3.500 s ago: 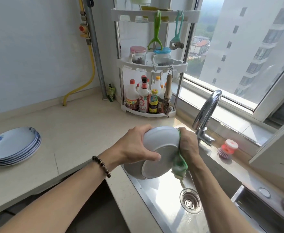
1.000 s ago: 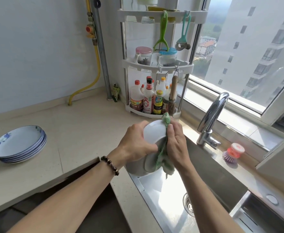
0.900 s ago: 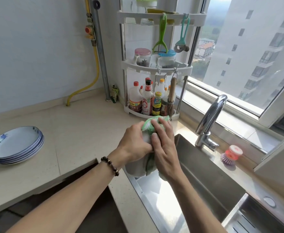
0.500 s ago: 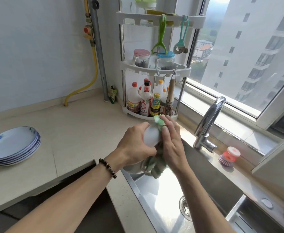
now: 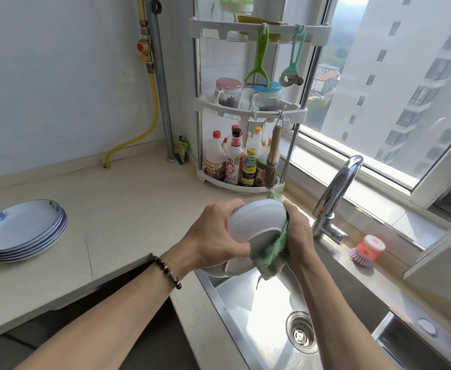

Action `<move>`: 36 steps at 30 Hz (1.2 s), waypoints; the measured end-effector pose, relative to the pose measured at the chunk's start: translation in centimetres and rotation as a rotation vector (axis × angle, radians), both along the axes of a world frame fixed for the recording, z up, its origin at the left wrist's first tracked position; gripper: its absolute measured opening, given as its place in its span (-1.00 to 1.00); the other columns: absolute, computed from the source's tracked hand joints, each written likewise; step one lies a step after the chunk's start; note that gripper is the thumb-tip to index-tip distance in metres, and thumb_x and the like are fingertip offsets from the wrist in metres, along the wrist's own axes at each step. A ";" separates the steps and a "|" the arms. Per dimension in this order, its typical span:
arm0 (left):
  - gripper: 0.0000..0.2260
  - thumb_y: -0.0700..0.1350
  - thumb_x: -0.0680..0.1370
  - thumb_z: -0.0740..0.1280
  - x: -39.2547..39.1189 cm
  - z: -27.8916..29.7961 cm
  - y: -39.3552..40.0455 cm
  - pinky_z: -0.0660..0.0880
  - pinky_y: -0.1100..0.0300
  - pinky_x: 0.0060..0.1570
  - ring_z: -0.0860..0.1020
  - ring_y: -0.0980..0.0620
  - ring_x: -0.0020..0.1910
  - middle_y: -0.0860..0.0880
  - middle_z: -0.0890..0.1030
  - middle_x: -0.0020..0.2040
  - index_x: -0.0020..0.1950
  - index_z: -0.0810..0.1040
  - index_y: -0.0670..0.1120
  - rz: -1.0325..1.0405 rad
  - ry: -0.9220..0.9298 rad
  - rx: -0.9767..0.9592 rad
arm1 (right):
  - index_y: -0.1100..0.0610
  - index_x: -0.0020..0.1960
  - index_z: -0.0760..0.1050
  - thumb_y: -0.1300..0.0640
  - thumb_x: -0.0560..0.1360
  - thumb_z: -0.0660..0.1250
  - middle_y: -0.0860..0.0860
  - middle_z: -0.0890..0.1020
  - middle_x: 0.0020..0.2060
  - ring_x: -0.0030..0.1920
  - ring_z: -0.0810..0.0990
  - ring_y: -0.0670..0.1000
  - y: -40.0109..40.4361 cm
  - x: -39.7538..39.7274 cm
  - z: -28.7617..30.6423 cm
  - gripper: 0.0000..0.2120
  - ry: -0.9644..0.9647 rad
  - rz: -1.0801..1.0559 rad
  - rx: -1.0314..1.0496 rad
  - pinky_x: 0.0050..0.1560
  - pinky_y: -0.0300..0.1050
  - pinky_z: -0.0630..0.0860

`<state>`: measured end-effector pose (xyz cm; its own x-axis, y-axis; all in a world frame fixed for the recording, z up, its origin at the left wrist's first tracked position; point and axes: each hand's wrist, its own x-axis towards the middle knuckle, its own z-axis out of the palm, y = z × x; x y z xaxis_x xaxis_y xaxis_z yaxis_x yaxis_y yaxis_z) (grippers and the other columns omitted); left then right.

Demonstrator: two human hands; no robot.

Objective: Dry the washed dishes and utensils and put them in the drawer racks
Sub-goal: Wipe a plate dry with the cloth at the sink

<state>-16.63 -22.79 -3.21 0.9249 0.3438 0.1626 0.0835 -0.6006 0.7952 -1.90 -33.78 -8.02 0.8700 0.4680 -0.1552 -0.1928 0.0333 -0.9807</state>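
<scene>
Over the near left corner of the steel sink we have a white bowl held up on its side, base facing the camera. The left hand is clamped on its left rim, thumb curled across the lower edge, a beaded bracelet on that wrist. The right hand is closed around a green cloth, pressing it against the bowl's right edge; a tuft of cloth pokes out above the bowl and the rest hangs down below the fingers. Just under the bowl there is a pale rounded shape at the sink's edge, possibly more white dishes, though the hands hide most of it. Out on the left of the beige surface, well apart from the action, sits a stack of blue-patterned plates. In the corner stands a three-tier rack with sauce bottles on the bottom tier and two lidded jars on the middle one. The chrome faucet arches just right of the hands, and a red-topped dish brush sits on the ledge beyond it, below the window.
</scene>
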 end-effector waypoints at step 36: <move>-0.54 -0.14 0.33 0.58 1.4 1.2 0.2 0.57 0.22 -0.17 0.60 0.04 -0.05 0.07 0.59 -0.01 0.14 0.49 0.01 0.122 0.029 0.076 | -0.38 0.38 0.41 -0.31 0.62 -0.04 -0.18 0.33 0.42 0.47 0.33 0.00 1.2 -2.8 -1.1 -0.58 -0.561 0.178 -0.014 0.47 0.22 0.31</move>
<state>-15.23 -22.61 -2.06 0.8819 0.4413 0.1658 0.1818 -0.6429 0.7441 -4.69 -32.57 -9.08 0.7293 0.6154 0.2990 0.3541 0.0345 -0.9346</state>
